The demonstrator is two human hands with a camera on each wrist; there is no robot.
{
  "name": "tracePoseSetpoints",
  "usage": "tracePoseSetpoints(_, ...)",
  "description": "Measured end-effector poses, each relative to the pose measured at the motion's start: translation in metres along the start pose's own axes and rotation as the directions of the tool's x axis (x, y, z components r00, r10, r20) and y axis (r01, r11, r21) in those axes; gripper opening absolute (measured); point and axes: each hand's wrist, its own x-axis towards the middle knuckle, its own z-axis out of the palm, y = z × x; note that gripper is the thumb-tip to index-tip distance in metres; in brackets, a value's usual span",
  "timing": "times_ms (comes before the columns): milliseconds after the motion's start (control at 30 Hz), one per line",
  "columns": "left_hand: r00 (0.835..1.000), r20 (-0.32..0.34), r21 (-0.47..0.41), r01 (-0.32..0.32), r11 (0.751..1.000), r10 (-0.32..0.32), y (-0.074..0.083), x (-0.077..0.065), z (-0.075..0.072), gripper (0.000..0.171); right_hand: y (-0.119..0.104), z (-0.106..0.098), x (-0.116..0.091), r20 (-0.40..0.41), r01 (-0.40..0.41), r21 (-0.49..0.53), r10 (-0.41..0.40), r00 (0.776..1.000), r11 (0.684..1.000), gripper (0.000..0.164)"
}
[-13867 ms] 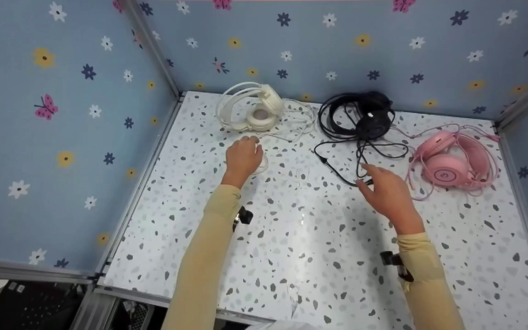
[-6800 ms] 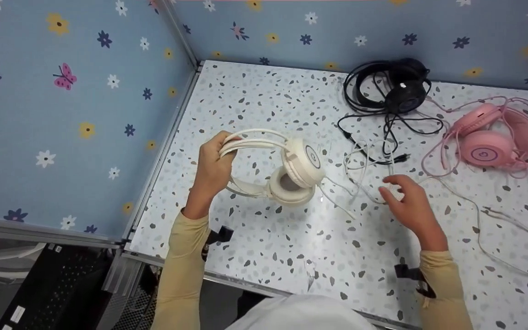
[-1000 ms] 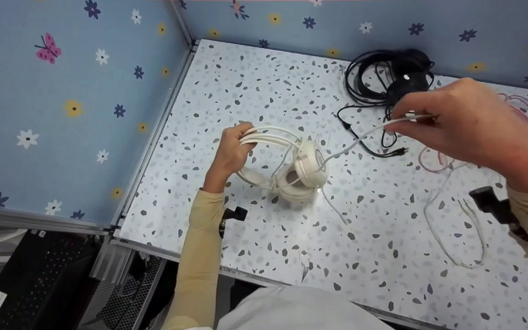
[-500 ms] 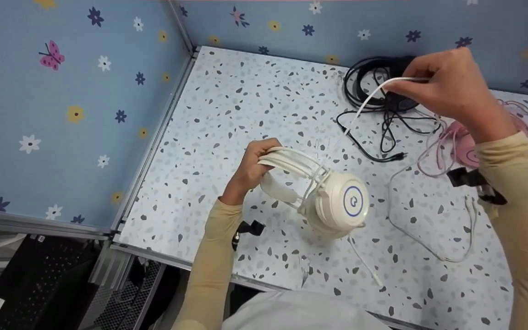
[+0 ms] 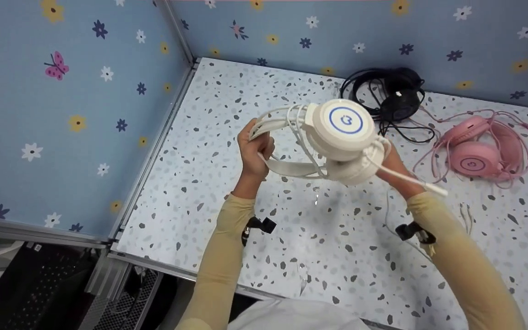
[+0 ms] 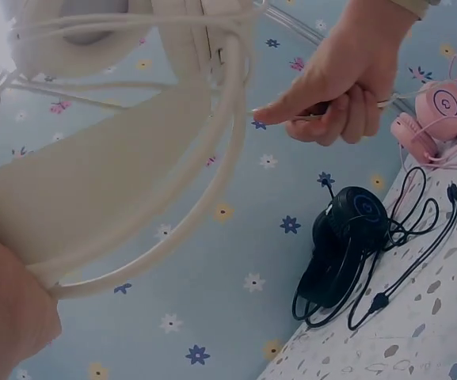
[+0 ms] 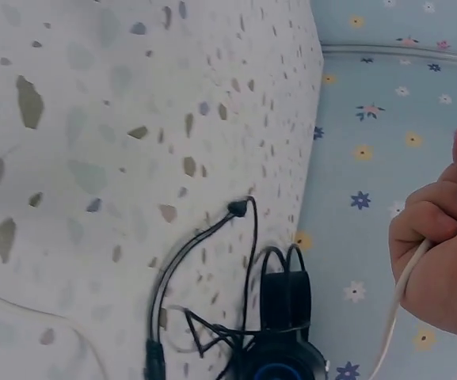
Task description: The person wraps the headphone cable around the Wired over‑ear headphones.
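Observation:
White headphones (image 5: pixel 344 121) are held up over the table, one ear cup with a blue ring logo facing up. My left hand (image 5: pixel 255 153) grips them by the headband. Strands of white cable (image 5: pixel 307 149) loop around the frame between headband and ear cups. A thin white microphone boom (image 5: pixel 413 178) sticks out to the right. My right hand (image 5: pixel 394 169) is mostly hidden behind the ear cups in the head view. In the right wrist view, that hand's curled fingers (image 7: pixel 430 214) hold the cable. The cable's plug end (image 5: pixel 465 217) lies on the table.
Black headphones (image 5: pixel 399 103) with a coiled cable lie at the back. Pink headphones (image 5: pixel 475 156) are to their right. Flowered panels (image 5: pixel 245 50) border the speckled table (image 5: pixel 337 256) at back and sides. A black keyboard-like device (image 5: pixel 30 275) sits beyond the lower left corner.
The white headphones first lay at the back; my left hand now holds them and their cable loops around them. Within the last second they tilted and rose, while my right hand swung behind the ear cups.

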Motion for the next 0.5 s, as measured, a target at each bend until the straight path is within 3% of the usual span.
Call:
tracePoseSetpoints(67, 0.998, -0.058, 0.083, -0.002, 0.997, 0.007, -0.006, 0.004, -0.001, 0.027, 0.004, 0.007, -0.011, 0.034, 0.052, -0.165, -0.047, 0.998, 0.985, 0.016)
tracePoseSetpoints(100, 0.997, -0.079, 0.119, 0.003, 0.993, 0.006, -0.009, 0.005, -0.002, 0.026, 0.003, 0.010, -0.016, 0.047, 0.056, -0.272, -0.045, 0.998, 0.961, 0.015)
tracePoseSetpoints(200, 0.991, -0.135, 0.191, 0.031, 0.981, -0.005, -0.017, 0.012, -0.004, 0.024, -0.005, 0.015, -0.032, 0.107, 0.155, -0.572, -0.114, 0.988, 0.805, 0.026)
tracePoseSetpoints(333, 0.983, -0.181, 0.305, 0.082, 0.949, -0.027, -0.027, 0.020, -0.005, 0.022, -0.038, 0.018, -0.050, 0.206, 0.297, -0.785, -0.224, 0.953, 0.544, 0.030)
tracePoseSetpoints(433, 0.979, -0.191, 0.405, 0.140, 0.903, -0.066, -0.034, 0.021, -0.002, 0.020, -0.077, 0.018, -0.060, 0.277, 0.365, -0.830, -0.256, 0.926, 0.422, 0.029)
tracePoseSetpoints(500, 0.975, -0.196, 0.435, 0.179, 0.882, -0.101, -0.039, 0.020, 0.001, 0.019, -0.103, 0.016, -0.064, 0.318, 0.391, -0.838, -0.242, 0.917, 0.381, 0.029)
